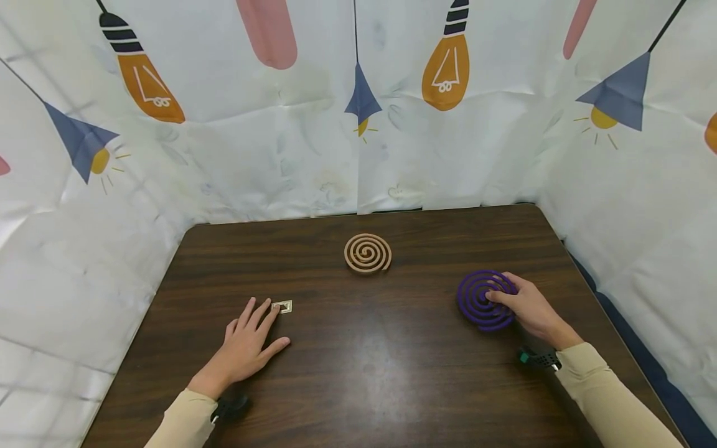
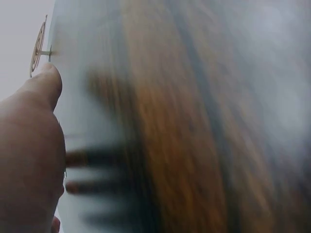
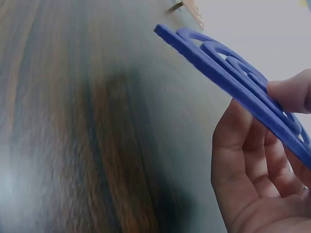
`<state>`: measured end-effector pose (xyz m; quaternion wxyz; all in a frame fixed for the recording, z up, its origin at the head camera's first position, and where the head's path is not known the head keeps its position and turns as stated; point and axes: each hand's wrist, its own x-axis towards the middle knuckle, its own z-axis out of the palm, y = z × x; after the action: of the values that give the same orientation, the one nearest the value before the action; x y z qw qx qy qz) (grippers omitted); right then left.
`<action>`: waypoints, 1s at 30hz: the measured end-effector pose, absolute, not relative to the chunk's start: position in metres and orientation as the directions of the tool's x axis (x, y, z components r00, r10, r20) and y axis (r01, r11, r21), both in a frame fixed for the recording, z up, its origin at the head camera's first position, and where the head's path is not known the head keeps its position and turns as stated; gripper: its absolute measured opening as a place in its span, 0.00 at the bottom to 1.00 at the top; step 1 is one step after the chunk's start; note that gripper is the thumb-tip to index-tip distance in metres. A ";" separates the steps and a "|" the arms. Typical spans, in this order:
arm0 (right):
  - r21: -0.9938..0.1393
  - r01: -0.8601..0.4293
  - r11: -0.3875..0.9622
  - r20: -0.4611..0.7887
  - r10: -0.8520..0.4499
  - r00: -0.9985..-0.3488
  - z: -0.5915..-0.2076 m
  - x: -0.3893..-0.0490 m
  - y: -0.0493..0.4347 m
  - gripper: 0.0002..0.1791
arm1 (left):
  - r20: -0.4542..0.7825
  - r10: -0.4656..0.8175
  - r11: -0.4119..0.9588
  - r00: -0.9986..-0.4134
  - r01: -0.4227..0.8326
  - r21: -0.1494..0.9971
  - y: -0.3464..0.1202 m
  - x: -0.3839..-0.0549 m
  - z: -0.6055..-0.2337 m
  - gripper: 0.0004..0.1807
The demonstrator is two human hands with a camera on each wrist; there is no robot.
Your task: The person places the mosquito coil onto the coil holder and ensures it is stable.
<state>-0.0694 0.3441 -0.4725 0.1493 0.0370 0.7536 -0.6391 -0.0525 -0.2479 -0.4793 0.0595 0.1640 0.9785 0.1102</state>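
My right hand pinches a purple mosquito coil, thumb on top and fingers beneath. In the right wrist view the purple coil is held tilted, off the table. My left hand is spread low over the table's left side, its fingertips at a small flat metal coil stand and partly covering it. Whether they touch the stand I cannot tell. At the back middle is a tan mosquito coil; the left wrist view shows this coil raised on a small support.
The dark wood-grain table has its far edge against a white hanging cloth printed with lamps and bulbs. More of the cloth hangs along both sides. Each wrist wears a black strap.
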 end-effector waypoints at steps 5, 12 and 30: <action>-0.963 0.262 0.061 -0.268 -0.129 -0.955 -0.472 -0.072 0.337 0.24 | -0.077 0.338 0.918 -0.938 0.311 0.247 -0.237 -0.055 -0.481 0.42; -0.961 0.274 -0.050 -0.265 -0.139 -0.954 -0.472 -0.077 0.326 0.17 | -0.079 0.354 0.910 -0.932 0.324 0.258 -0.225 -0.060 -0.485 0.43; -0.950 0.300 -0.090 -0.287 -0.134 -0.949 -0.471 -0.094 0.300 0.22 | -0.036 0.382 0.891 -0.923 0.358 0.278 -0.195 -0.066 -0.488 0.43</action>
<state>-0.0942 0.2996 -0.4713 0.1474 0.0631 0.6581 -0.7356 -0.0661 -0.1952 -0.4884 0.0448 0.1906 0.9714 0.1345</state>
